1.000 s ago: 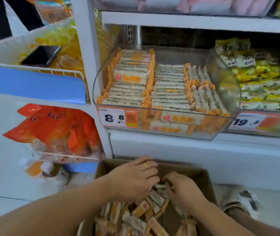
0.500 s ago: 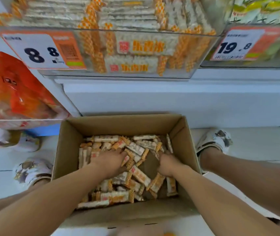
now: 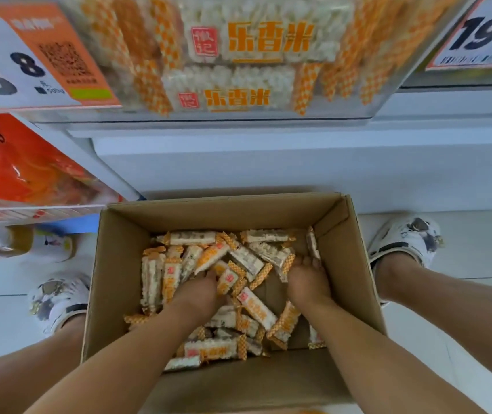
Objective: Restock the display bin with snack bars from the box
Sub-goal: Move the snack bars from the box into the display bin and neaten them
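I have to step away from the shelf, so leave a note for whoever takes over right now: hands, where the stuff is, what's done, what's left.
Left hand: down in the cardboard box, fingers buried among the snack bars; grip cannot be confirmed.
Right hand: also in the box, near its right wall, fingers among bars; grip unclear too.
Box sits on the floor below the display bin, with loose bars in it.
Bin above already holds stacked bars.
Left: gather a handful, lift it to the bin, repeat until the box is empty.
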